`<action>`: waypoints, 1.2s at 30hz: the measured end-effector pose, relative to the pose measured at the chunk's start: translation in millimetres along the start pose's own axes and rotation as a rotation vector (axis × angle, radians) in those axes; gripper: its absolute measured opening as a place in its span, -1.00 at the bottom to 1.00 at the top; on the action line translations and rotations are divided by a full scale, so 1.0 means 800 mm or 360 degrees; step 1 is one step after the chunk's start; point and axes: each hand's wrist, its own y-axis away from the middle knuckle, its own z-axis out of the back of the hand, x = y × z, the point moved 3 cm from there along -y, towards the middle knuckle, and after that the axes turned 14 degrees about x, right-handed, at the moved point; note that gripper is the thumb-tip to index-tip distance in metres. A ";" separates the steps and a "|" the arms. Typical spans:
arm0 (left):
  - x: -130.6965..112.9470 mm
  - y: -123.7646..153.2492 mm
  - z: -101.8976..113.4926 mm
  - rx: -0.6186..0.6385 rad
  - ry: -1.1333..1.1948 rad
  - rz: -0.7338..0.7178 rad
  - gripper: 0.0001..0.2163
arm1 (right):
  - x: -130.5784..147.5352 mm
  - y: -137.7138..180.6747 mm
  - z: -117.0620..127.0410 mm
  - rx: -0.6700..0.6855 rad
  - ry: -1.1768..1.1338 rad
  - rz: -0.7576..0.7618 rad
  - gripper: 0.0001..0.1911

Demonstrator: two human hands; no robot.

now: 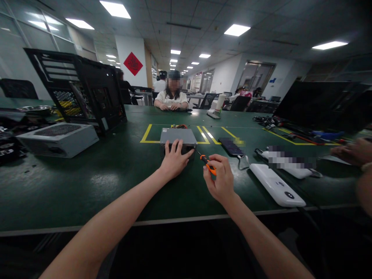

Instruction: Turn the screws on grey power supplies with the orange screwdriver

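Observation:
A grey metal power supply box [178,136] lies on the green table [87,182], just inside a yellow taped rectangle. My left hand [174,159] rests on its near face, fingers spread flat against it. To its right, my right hand [221,179] is closed round a small orange-and-black screwdriver [207,162]. The tool's tip points up and left toward the box's near right corner, a short gap away from it.
A black open computer case [84,87] and a second grey power supply [58,138] stand at the left. A dark phone [231,146], white power banks [276,185] and cables lie at the right. A person sits across the table [172,97]; another person's hand [353,151] shows at the right edge.

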 end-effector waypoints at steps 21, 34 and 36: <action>0.000 0.001 -0.001 -0.0007 0.0030 -0.0024 -0.59 | 0.002 0.001 0.004 -0.0042 0.0189 0.0100 -0.79; -0.001 0.001 -0.002 -0.0025 0.0060 -0.0024 -0.58 | -0.003 -0.001 -0.003 -0.0019 0.0042 0.0114 -0.75; 0.000 0.001 -0.002 -0.0016 0.0064 -0.0019 -0.59 | -0.002 -0.001 -0.004 -0.0006 -0.0042 0.0125 -0.66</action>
